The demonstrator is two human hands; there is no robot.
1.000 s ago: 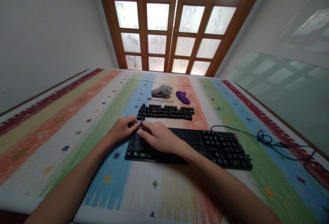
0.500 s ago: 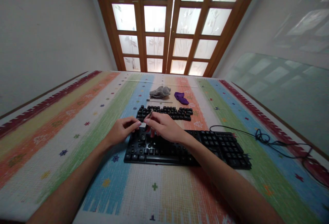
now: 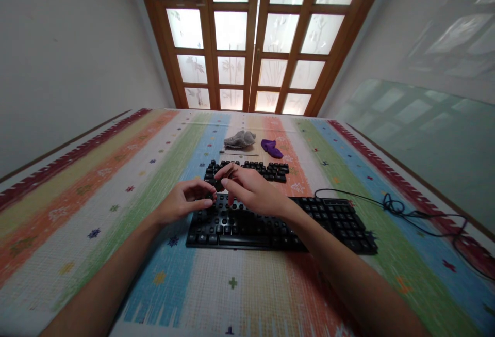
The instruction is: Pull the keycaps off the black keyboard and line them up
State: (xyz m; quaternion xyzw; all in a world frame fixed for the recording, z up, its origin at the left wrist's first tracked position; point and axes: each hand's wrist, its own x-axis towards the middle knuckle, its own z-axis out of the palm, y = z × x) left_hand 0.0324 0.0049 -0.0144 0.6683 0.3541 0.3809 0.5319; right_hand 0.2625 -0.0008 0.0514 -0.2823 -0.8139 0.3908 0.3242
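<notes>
A black keyboard (image 3: 328, 218) lies across the striped cloth in front of me. Just beyond it, loose black keycaps (image 3: 270, 169) sit in rows. My right hand (image 3: 251, 190) reaches over the keyboard's back edge to the left end of those rows, with thumb and fingers pinched on a small dark piece that looks like a keycap. My left hand (image 3: 181, 204) rests at the keyboard's back left corner. Its fingers are curled toward the thumb, and what is between them is hidden.
Farther back lie a grey crumpled cloth (image 3: 240, 139), a purple cloth (image 3: 271, 147) and a thin stick (image 3: 240, 153). The keyboard's black cable (image 3: 402, 208) loops off to the right. The striped tablecloth (image 3: 116, 187) covers the table, and a wooden glazed door (image 3: 251, 43) stands behind.
My right hand has lifted off the keyboard's left keys and moved away from me to the loose keycaps. The left hand has stayed near the keyboard's corner.
</notes>
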